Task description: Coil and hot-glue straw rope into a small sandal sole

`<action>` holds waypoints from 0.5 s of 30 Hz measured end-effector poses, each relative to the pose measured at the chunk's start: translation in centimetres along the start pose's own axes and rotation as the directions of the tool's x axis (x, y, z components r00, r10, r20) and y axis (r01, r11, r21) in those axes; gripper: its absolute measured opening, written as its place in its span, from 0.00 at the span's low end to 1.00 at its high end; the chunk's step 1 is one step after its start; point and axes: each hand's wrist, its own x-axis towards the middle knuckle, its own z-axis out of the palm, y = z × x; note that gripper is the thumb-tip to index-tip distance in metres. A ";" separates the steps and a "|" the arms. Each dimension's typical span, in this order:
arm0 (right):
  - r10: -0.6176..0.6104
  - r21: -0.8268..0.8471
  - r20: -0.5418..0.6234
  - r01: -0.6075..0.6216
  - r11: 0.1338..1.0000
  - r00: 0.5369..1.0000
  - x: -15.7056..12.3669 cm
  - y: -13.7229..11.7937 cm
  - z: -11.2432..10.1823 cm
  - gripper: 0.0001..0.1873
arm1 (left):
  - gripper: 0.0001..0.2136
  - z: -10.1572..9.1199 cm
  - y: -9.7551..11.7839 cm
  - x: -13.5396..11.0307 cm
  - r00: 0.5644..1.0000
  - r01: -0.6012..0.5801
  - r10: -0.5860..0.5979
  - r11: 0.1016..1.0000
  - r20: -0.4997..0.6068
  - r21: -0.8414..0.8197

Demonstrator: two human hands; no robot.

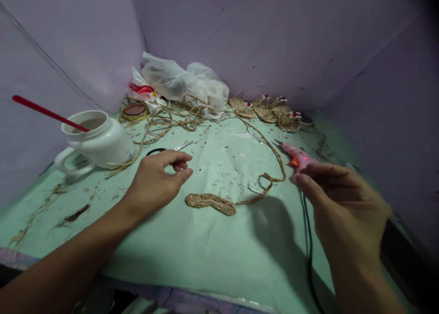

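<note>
My left hand [159, 177] hovers over the table with thumb and fingers apart, holding nothing. Just right of it lies a flat coiled piece of braided straw [211, 203], slightly bent, with its cord [279, 161] running right and then back. My right hand [338, 193] is at the pink hot glue gun [297, 154], its thumb tip overlapping the handle. Its fingers are stretched and apart from the thumb; whether they touch the gun is unclear. An orange trigger and a red light show on the gun. Behind my left hand are scissors [168, 150], partly hidden.
A white mug [106, 142] with liquid and a red stick [48, 113] stands left. Loose braided cord [174, 119], a round tin [134, 112] and a plastic bag [192, 85] sit at the back. Woven pieces with red and white beads [265, 113] lie back right. A black cable [309, 245] trails forward.
</note>
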 end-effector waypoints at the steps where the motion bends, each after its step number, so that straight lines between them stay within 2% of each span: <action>1: 0.054 0.040 -0.040 -0.053 0.998 0.998 0.1 0.2 0.1 0.08 | 0.08 -0.1 0.2 0.0 0.999 0.016 -0.016 1.000 -0.034 -0.007; 3: 0.129 0.059 -0.060 -0.125 0.990 0.990 -0.1 0.6 0.5 0.08 | 0.05 0.0 0.4 -0.1 0.997 0.036 -0.037 0.999 -0.067 -0.018; 8: 0.153 -0.116 -0.001 -0.152 0.982 0.988 -1.3 1.2 0.9 0.10 | 0.06 0.3 0.4 -0.4 0.996 0.029 -0.031 0.999 -0.083 -0.021; 12: 0.144 -0.174 0.078 -0.128 0.976 0.987 -1.4 1.4 0.9 0.12 | 0.07 0.5 0.1 -0.5 0.996 -0.039 0.036 0.998 -0.082 -0.038; 15: 0.081 -0.214 0.131 -0.052 0.975 0.988 -1.4 1.4 0.9 0.12 | 0.09 0.6 0.0 -0.7 0.995 -0.060 0.055 0.996 -0.083 -0.065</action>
